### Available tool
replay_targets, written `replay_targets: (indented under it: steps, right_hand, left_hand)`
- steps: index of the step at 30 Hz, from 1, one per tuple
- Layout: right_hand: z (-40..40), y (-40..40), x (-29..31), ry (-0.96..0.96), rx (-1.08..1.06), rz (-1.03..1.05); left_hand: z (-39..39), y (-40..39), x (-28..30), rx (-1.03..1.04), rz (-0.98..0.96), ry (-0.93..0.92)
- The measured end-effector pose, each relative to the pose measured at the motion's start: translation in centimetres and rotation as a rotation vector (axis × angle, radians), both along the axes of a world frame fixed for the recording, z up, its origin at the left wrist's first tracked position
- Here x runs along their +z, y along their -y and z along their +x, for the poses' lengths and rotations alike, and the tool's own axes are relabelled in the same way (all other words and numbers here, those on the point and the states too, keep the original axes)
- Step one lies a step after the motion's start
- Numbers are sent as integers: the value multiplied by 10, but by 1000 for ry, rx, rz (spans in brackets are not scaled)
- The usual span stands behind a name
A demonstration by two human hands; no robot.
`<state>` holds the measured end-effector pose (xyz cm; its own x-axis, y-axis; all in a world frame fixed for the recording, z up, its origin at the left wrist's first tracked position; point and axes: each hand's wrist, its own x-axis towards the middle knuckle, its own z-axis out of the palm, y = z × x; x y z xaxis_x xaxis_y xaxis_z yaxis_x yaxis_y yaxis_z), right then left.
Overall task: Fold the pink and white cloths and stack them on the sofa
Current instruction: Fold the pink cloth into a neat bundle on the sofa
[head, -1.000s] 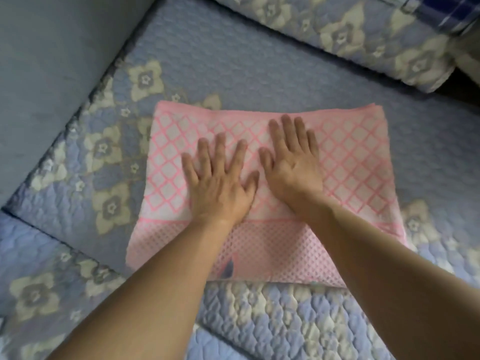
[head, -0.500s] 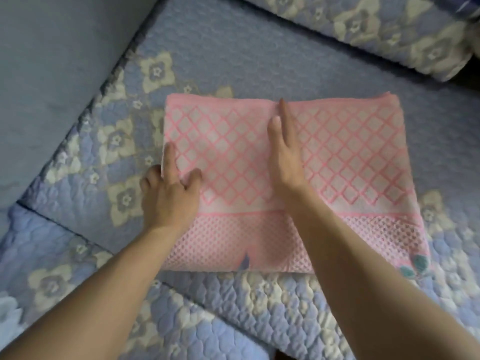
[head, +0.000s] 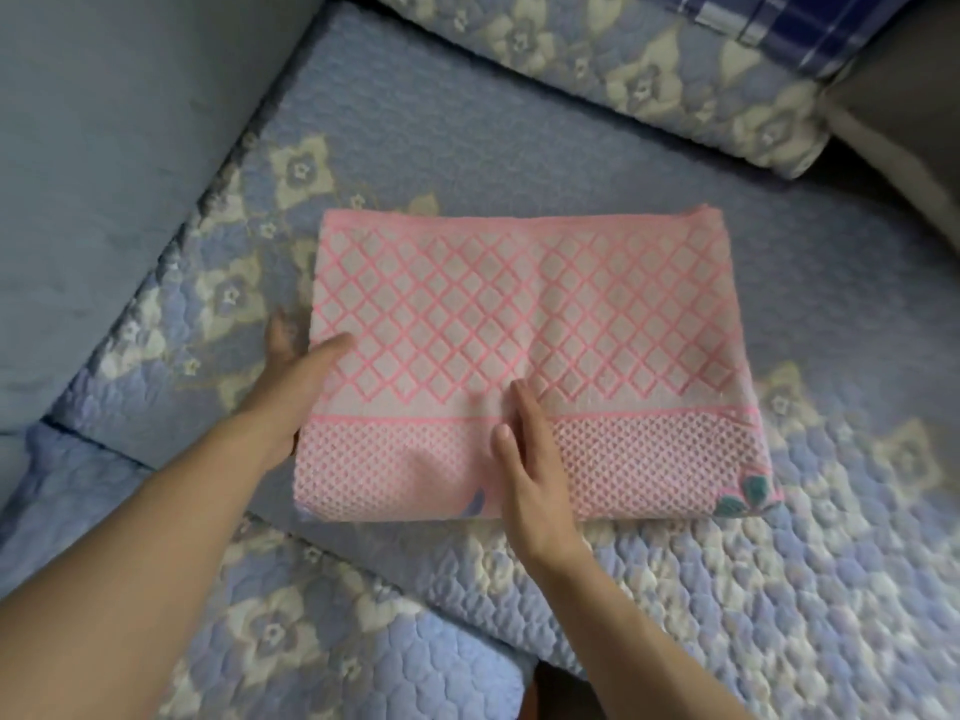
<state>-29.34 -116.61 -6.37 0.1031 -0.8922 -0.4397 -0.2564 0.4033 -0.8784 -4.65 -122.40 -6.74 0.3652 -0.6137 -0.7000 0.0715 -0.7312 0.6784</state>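
The pink cloth is lying folded mid-sofa. Both palms are leaving its centre: the left hand is gripping its left edge, the right hand is resting flat, fingers straight, likely readying another fold.

Sofa seat, quilted blue floral cover. Folded pink cloth lies flat at its middle. Floral cushion behind the cloth, against the backrest.

The sofa seat is left bare beyond the pink cloth and to its right. Passage is bounded by the armrest leftward and the quilted back cushion behind.
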Motion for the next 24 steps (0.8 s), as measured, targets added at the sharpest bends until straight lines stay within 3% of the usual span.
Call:
replay_targets:
  steps: [2,4,8,11,14,17,20,22,24]
  right_hand:
    - [-3,3,5,16,26,54]
    - [-14,21,22,54,49,193]
    - [-52,94,76,380,64,468]
    - [-79,147,137,475,85,421]
    - [-112,181,173,229,88,276]
    - [-153,204,159,-209,-3,241]
    - [-169,208,117,-458,1,279]
    - [-169,207,85,-526,31,250]
    - [-164,205,63,-487,4,128]
  left_hand:
    - [-5,-3,16,70,69,-244]
    - [-20,3,42,13,126,-341]
    - [-63,42,100,-194,15,-284]
    - [-130,63,141,-396,-115,-155]
    - [-216,68,142,-596,-290,-148]
    - [-277,68,120,-775,-256,-270]
    - [-300,58,103,-706,-185,-434]
    - [-297,42,89,-624,-296,-123]
    - [-286,29,78,-642,-511,423]
